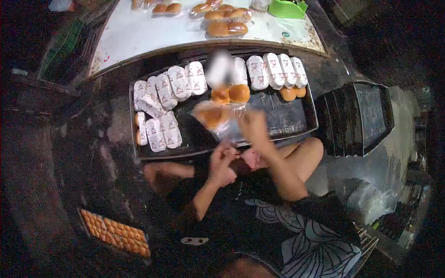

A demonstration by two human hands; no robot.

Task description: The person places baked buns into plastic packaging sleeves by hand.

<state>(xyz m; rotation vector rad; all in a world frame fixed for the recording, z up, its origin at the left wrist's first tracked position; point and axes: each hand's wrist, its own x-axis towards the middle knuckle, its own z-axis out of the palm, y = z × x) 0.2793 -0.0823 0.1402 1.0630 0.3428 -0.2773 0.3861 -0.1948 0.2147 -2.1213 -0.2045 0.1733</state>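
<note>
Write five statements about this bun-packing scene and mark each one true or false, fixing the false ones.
1. A stack of dark trays stands to the right of the large tray. True.
2. The green container stands on the floor. False: the green container is on the white table.
3. Clear plastic wraps the bun nearest the hands. True.
4. The left hand is higher in the picture than the right hand. False: the right hand is higher than the left hand.
5. Printed white wrappers show inside the large tray. True.
</note>
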